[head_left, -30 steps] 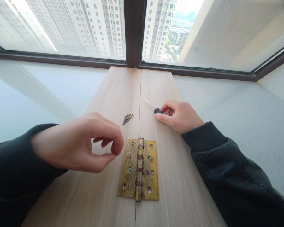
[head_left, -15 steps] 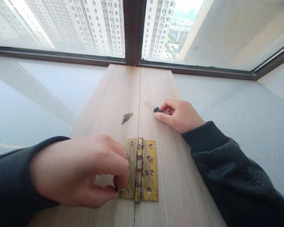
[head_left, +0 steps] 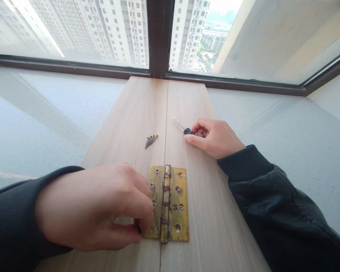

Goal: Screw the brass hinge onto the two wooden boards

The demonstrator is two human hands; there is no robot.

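A worn brass hinge (head_left: 182,217) lies unfolded across the seam between two boards. Cross-head screws sit in its left leaf; the right leaf's holes show no screw heads. My left hand (head_left: 102,207) hovers over the lower left corner of the hinge, thumb and forefinger pinched; a small dark spot shows between the tips, but what it is stays hidden. It also covers part of the left leaf. Farther up, my right hand (head_left: 215,138) grips the black handle of a small screwdriver (head_left: 188,131), whose shaft points up and left. Several loose screws (head_left: 151,141) lie side by side beyond the hinge.
Pale wood-grain boards (head_left: 124,117) run away from me to a dark window frame (head_left: 158,41). A white speckled sill (head_left: 59,102) spreads on both sides. Tall buildings show through the glass.
My left hand has rolled and dipped slightly, so its fingertips are more hidden and more of the left leaf's screws show. The right hand and screwdriver hold still.
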